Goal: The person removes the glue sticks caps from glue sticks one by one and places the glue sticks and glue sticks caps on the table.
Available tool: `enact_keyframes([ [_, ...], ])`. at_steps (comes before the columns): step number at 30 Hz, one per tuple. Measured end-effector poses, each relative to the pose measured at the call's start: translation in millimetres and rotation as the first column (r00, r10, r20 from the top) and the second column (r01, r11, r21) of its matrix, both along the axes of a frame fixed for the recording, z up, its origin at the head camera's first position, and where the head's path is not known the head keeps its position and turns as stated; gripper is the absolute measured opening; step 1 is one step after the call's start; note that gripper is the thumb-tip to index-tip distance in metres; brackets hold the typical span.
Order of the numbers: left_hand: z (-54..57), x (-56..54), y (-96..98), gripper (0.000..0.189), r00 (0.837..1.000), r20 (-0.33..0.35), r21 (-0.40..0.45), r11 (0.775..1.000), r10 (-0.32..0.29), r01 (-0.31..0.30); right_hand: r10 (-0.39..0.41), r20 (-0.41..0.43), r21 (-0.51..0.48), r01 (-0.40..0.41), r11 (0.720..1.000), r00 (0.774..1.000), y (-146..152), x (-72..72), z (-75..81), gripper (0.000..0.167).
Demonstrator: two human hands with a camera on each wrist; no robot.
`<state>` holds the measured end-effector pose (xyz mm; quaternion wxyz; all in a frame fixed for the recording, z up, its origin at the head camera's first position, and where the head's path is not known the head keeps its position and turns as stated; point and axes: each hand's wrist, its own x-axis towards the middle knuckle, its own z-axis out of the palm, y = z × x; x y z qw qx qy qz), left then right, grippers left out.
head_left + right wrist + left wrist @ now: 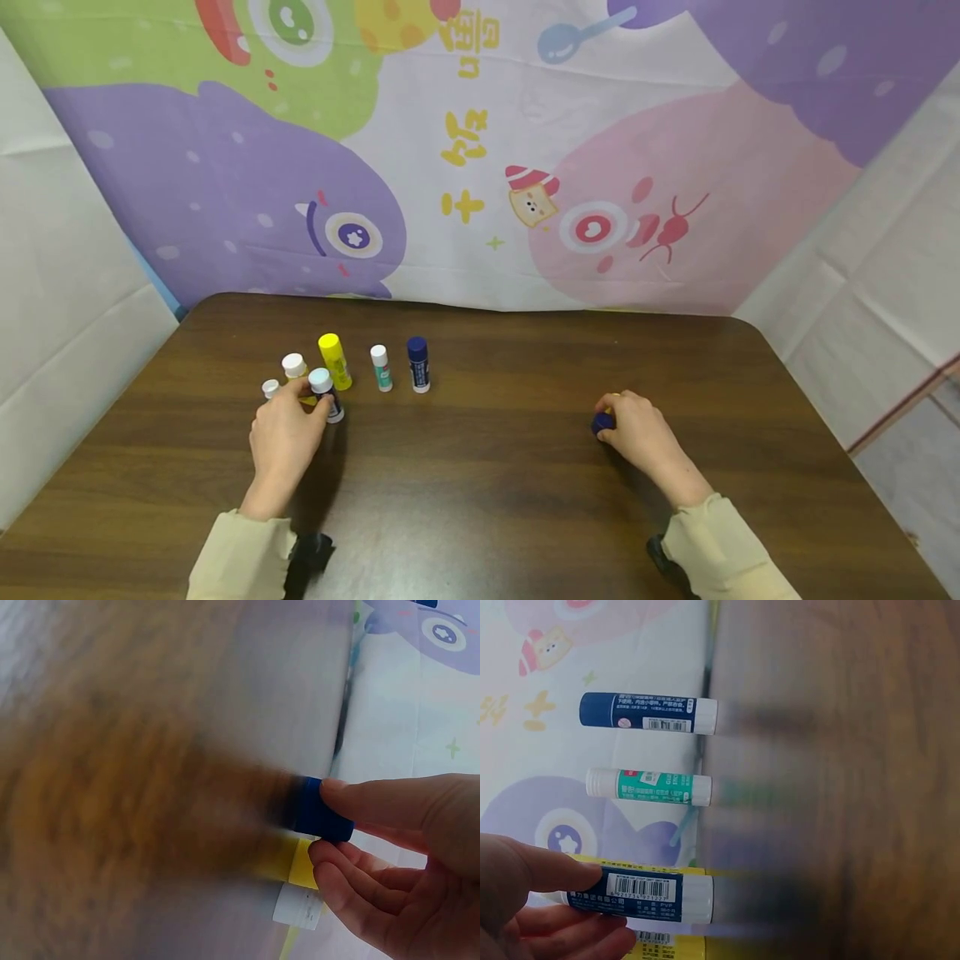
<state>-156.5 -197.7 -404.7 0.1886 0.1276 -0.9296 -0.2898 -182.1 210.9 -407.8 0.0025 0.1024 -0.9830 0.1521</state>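
"Obscured where?"

"Behind the left hand (287,429), mostly covered: a white-capped stick (271,388), only its top showing in the head view. Partly masked too: a yellow stick with a white cap (295,365). Almost lost behind the right hand (641,433): a yellow piece (301,862), clearer in the right wrist view, next to a white piece (296,906). Blurred in both wrist views: the tabletop (487,467)."

"And gripped?"

"Pinched narrowly between left thumb and fingers: a dark blue stick (641,896), pale cap up. Held at the right fingertips, thumb opposite: a short blue piece (324,810)."

"Placed where?"

"Roughly upright inside the left grip, just in front of a yellow-capped stick (335,362); contact with the wood impossible to tell. Well apart, toward the table's right: the blue piece, just beside the yellow one. Standing between the hands, nearer the left: a green-and-white stick (382,369) and a blue-capped stick (418,365)."
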Motion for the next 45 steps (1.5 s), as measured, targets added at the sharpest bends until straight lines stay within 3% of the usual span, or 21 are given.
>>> enact_keyframes([
  [11, -1.1, -1.7, 4.1, 0.031, 0.998, -0.059, 0.001, 1.0, 0.008, -0.008, -0.016, 0.004, 0.008, 0.016, 1.0, 1.0, 1, 1.1, -1.1, 0.03],
  [17, -0.8, 1.0, 6.5, 0.03, 0.988, -0.153, -0.049, 0.999, 0.007, -0.015, -0.021, -0.009, 0.012, 0.021, 1.0, 1.0, -1, 1.0, 2.4, 0.035],
  [21, 0.0, 3.0, 9.2, 0.032, 0.968, -0.252, -0.086, 0.996, 0.001, -0.023, -0.023, -0.035, 0.03, 0.024, 0.999, 0.999, -5, 1.2, 8.2, 0.039],
  [27, 7.1, 3.6, 18.5, 0.039, 0.91, -0.406, -0.198, 0.98, -0.088, 0.006, -0.017, -0.066, 0.027, 0.019, 0.999, 0.998, -20, -1.6, 15.6, 0.041],
  [31, 13.3, 6.6, 30.7, 0.038, 0.904, -0.395, -0.243, 0.968, -0.165, 0.07, -0.008, -0.104, 0.0, 0.008, 1.0, 0.995, -34, -6.4, 17.9, 0.04],
  [38, 10.9, 7.3, 46.4, 0.037, 0.943, -0.264, -0.147, 0.974, -0.204, 0.17, 0.026, -0.139, -0.036, -0.031, 0.999, 0.99, -60, -14.5, 23.1, 0.036],
  [45, 6.7, 2.2, 62.7, 0.036, 0.945, -0.207, -0.118, 0.965, -0.254, 0.234, 0.064, -0.143, -0.058, -0.073, 0.996, 0.988, -88, -25.6, 32.9, 0.032],
])
